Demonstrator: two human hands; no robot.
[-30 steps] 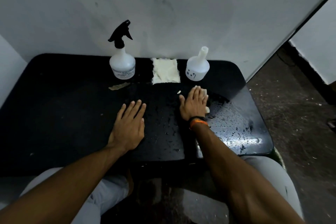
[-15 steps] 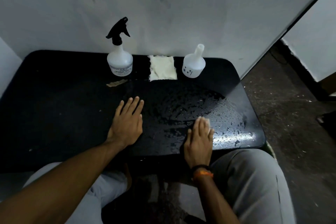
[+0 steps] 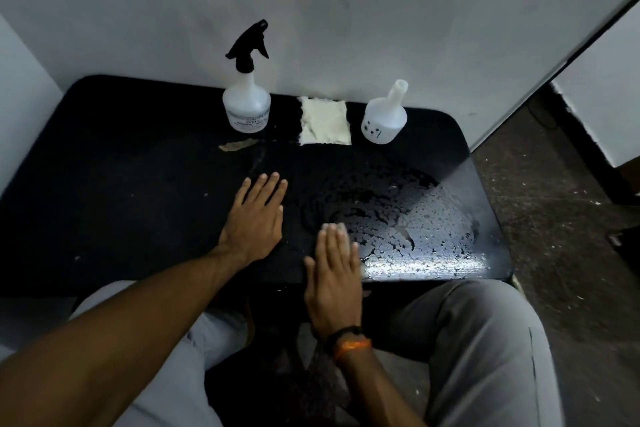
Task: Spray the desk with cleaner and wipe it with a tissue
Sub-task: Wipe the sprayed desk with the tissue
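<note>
The black desk [image 3: 114, 184] is wet with droplets across its right half. My right hand [image 3: 334, 277] lies flat at the desk's near edge, fingers straight, pressing a white tissue [image 3: 337, 228] of which only a sliver shows past the fingertips. My left hand [image 3: 254, 218] rests flat on the desk just left of it, fingers straight and holding nothing. A white spray bottle [image 3: 246, 107] with a black trigger head stands at the back by the wall.
A stack of white tissues [image 3: 323, 121] lies at the back centre beside a white nozzle bottle [image 3: 384, 118]. A small brown scrap [image 3: 237, 146] lies in front of the spray bottle. My grey-trousered knees sit under the near edge; bare floor lies to the right.
My right hand slid the tissue from the back centre of the desk toward me to the near edge, then slightly left. My left hand stayed put.
</note>
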